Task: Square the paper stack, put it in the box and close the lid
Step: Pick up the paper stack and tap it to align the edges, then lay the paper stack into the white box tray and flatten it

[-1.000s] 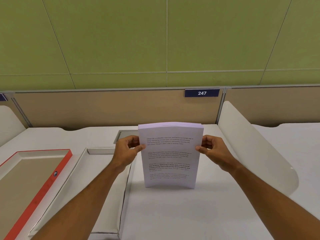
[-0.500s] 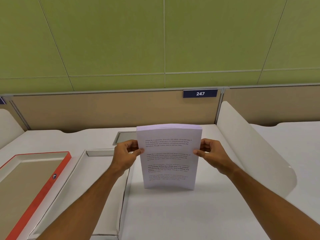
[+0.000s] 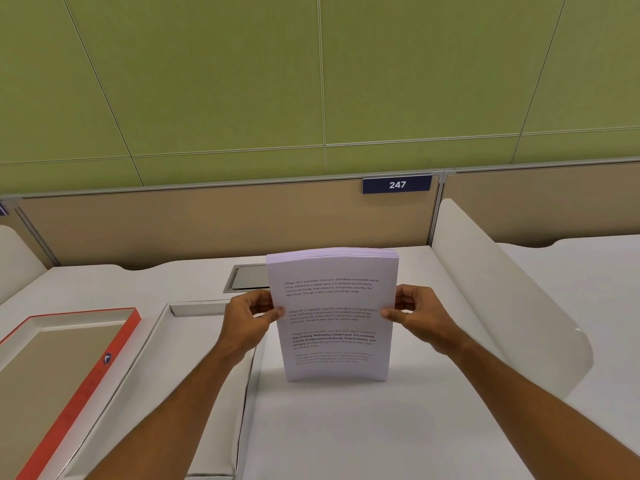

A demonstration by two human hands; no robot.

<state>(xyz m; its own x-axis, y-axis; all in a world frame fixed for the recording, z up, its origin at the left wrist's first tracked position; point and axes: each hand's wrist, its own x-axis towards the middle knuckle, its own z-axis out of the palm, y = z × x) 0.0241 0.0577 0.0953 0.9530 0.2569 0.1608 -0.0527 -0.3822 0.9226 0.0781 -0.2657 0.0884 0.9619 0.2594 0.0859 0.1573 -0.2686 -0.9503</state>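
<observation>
A thick stack of printed white paper (image 3: pixel 332 299) stands upright on its short edge on the white desk (image 3: pixel 346 427), slightly bowed. My left hand (image 3: pixel 247 318) pinches its left edge and my right hand (image 3: pixel 419 315) pinches its right edge, both about halfway up. To the left lies the open white box (image 3: pixel 166 362), with nothing in it; my left forearm crosses over it. Further left lies the lid (image 3: pixel 114 362), upside down, with an orange-red rim and a brown inside.
A white curved divider (image 3: pixel 502 299) rises on the right of the desk. A grey cable hatch (image 3: pixel 247 277) is set into the desk behind the stack. A tan partition with a "247" plate (image 3: pixel 397 184) closes off the back, and another white divider (image 3: pixel 14 258) stands at the far left.
The stack has stayed upright between both hands in about the same spot. Only the view has shifted slightly; the grip looks unchanged.
</observation>
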